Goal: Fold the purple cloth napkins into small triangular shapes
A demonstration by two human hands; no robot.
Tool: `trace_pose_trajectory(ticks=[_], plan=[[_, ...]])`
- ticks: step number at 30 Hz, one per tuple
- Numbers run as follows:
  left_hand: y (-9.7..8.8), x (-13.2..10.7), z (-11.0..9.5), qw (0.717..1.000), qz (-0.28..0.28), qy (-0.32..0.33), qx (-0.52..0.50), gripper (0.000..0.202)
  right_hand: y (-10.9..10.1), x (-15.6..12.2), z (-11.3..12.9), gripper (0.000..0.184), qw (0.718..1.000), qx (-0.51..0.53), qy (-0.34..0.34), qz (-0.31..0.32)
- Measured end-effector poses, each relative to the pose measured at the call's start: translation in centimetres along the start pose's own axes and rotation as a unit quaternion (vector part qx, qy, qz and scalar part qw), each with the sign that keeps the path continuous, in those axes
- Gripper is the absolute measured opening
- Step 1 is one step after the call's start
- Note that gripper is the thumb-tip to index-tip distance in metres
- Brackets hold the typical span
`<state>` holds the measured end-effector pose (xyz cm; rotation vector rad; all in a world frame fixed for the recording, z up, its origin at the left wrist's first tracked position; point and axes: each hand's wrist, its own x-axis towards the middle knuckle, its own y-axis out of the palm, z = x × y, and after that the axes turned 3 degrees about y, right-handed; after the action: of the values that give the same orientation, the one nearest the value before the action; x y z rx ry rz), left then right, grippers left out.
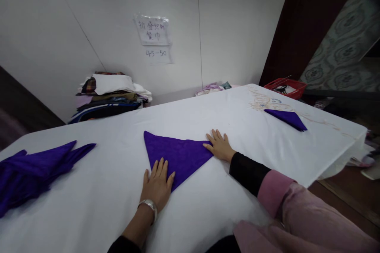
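Observation:
A purple cloth napkin [178, 154], folded into a triangle, lies flat on the white tablecloth [115, 205] in front of me. My left hand [157, 185] rests with its fingers spread over the napkin's lower left edge. At the right corner lies my right hand [220, 145], also spread, its thumb on the cloth's tip and its other fingers on the tablecloth. Neither hand grips anything.
Several loose purple napkins [32, 174] lie heaped at the left. A narrow folded purple napkin [286, 118] is at the right. Behind the table stand a clothes pile [111, 95] and a red basket [298, 90]. A handwritten sign [154, 35] hangs on the wall.

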<state>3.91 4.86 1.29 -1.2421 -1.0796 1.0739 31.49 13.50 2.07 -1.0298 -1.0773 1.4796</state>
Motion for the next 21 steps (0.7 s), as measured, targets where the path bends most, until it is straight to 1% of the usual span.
trace_pose_trajectory(ticks=[6,10,15,17,18,20,21], plan=[[0.0,0.0,-0.1,1.0,-0.004,-0.002,-0.01,0.057,-0.4,1.1,-2.6,0.072,0.999,-0.029,0.036,-0.009],[-0.3,-0.1,-0.3,1.0,0.007,-0.007,-0.018,0.057,-0.6,1.6,-4.2,0.069,0.995,-0.057,0.075,-0.016],[-0.5,-0.2,-0.5,1.0,0.002,-0.006,-0.029,0.058,-1.7,1.6,-6.0,0.067,0.99,-0.069,0.124,-0.026],[-0.5,-0.2,-0.5,0.999,-0.002,-0.005,-0.033,0.059,-2.2,1.3,-5.6,0.067,0.987,-0.075,0.137,-0.038],[-0.4,-0.2,-0.4,0.999,-0.003,-0.004,-0.034,0.059,-2.4,1.1,-4.9,0.067,0.987,-0.078,0.131,-0.049],[-0.4,-0.1,-0.4,0.999,-0.003,-0.004,-0.034,0.059,-2.5,0.4,-2.0,0.069,0.99,-0.08,0.087,-0.076],[-0.4,-0.1,-0.4,0.999,-0.003,-0.004,-0.033,0.059,-2.3,-0.2,0.0,0.07,0.992,-0.074,0.045,-0.09]])
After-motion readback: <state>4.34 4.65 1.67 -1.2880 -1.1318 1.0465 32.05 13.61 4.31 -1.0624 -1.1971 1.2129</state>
